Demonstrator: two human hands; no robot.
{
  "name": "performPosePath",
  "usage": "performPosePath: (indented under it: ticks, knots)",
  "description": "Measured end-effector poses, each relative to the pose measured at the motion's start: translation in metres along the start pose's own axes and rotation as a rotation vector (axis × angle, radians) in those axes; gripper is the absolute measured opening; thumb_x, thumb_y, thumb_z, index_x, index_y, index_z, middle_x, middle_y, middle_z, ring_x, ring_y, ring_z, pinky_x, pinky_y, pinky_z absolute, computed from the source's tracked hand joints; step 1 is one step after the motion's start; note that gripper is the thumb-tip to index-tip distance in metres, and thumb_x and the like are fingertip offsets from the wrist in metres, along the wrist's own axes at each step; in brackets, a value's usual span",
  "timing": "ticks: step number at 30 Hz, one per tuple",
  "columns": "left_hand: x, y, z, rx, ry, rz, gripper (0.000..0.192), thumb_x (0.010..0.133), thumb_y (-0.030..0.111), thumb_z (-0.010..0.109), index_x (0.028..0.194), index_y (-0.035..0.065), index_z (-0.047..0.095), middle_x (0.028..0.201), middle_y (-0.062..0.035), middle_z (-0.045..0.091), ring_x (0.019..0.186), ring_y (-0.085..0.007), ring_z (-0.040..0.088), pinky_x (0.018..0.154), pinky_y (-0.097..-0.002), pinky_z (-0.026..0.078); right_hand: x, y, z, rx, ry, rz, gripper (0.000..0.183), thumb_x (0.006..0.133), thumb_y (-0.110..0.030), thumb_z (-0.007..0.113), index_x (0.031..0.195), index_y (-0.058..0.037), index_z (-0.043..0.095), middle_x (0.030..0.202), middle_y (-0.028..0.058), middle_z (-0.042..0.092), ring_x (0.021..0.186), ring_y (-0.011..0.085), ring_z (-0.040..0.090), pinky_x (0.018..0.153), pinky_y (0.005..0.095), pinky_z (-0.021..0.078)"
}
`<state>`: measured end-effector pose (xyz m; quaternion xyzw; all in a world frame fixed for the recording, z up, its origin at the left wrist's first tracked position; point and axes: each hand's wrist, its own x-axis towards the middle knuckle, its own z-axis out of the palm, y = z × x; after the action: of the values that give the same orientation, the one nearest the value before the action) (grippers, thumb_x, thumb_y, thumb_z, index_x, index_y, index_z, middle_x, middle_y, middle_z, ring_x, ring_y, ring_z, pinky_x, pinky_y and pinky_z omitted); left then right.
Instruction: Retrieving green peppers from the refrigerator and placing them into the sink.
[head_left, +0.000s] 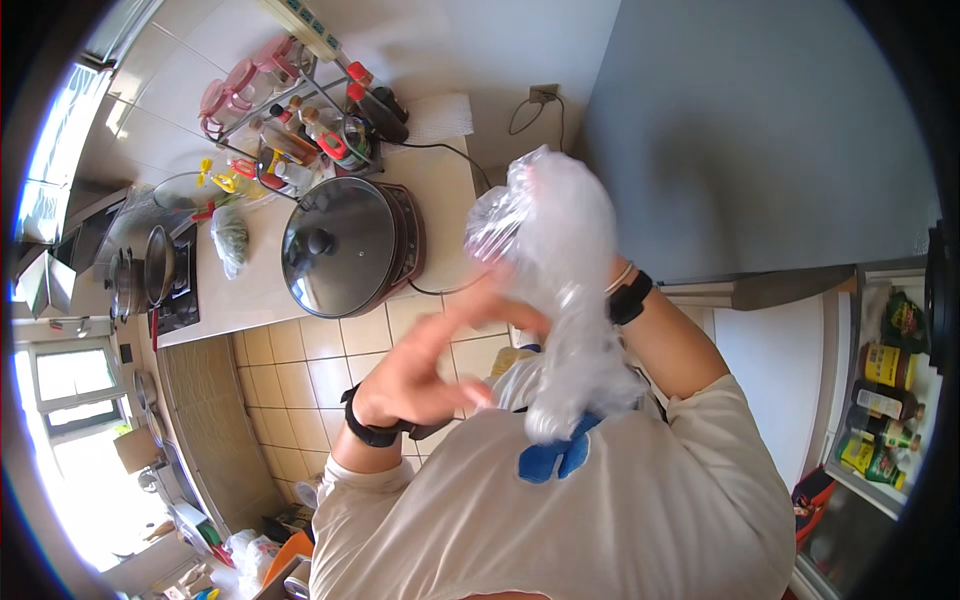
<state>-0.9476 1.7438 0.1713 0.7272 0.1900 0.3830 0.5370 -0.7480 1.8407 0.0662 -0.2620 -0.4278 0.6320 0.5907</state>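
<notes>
A crumpled clear plastic bag (570, 232) hangs in front of my chest, with something pinkish faintly visible at its left side. My right hand (619, 273) is mostly hidden behind the bag and appears to hold it up; a black band and a thin bracelet circle that wrist. To the left, my left hand (424, 364) is blurred, with its fingers spread and their tips close to the bag's left side; nothing shows in its grasp. A black watch strap is on the left wrist.
An electric pan with a glass lid (341, 247) stands on the counter (442, 217), near a rack of bottles (300, 135). Left of it lie a bagged green vegetable (229, 240) and a stove with pans (159, 262). At right, an open refrigerator door (870, 480) holds jars and bottles.
</notes>
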Motion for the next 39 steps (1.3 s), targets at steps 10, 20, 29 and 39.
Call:
performPosePath:
  ticks: [10,20,29,39]
  knots:
    - [-0.047,-0.139,-0.001,-1.232,0.372,-0.628,0.106,0.073,0.084,0.033,0.149,0.0124,0.012,0.150,-0.0197,0.024,0.133,-0.0426,0.031,0.104,-0.0585,0.032,0.016,-0.029,-0.001,-0.153,0.017,0.019,0.015,0.088,-0.008,0.060,0.102,-0.0036,0.061,0.104,0.0073,0.062,0.099,0.0188,0.059,0.091,0.0340,0.0476]
    - [-0.006,-0.153,0.041,-1.213,0.293,-0.270,0.094,0.067,0.048,0.080,0.139,0.0077,0.036,0.134,-0.0059,0.048,0.123,-0.0196,0.047,0.106,-0.0370,0.035,-0.009,-0.043,0.013,0.417,0.148,0.546,0.017,0.091,-0.021,0.050,0.093,-0.0061,0.059,0.090,0.0038,0.064,0.083,0.0163,0.062,0.078,0.0322,0.0525]
    - [-0.007,-0.152,0.054,-1.111,0.462,-0.337,0.072,0.075,0.007,0.077,0.136,0.0113,0.040,0.125,-0.0006,0.052,0.116,-0.0147,0.049,0.102,-0.0316,0.037,-0.020,-0.046,-0.017,0.122,0.379,0.617,0.020,0.089,-0.018,0.053,0.097,-0.0021,0.061,0.090,0.0069,0.063,0.082,0.0181,0.062,0.076,0.0331,0.0523]
    - [0.010,-0.129,0.037,-0.759,-0.006,-0.445,0.053,0.078,0.004,0.072,0.125,0.0071,0.048,0.115,-0.0002,0.054,0.109,-0.0119,0.049,0.097,-0.0272,0.037,-0.019,-0.068,-0.043,-0.906,-0.375,0.829,0.045,0.077,-0.016,0.068,0.118,-0.0035,0.052,0.087,0.0021,0.059,0.072,0.0089,0.056,0.056,0.0215,0.0453]
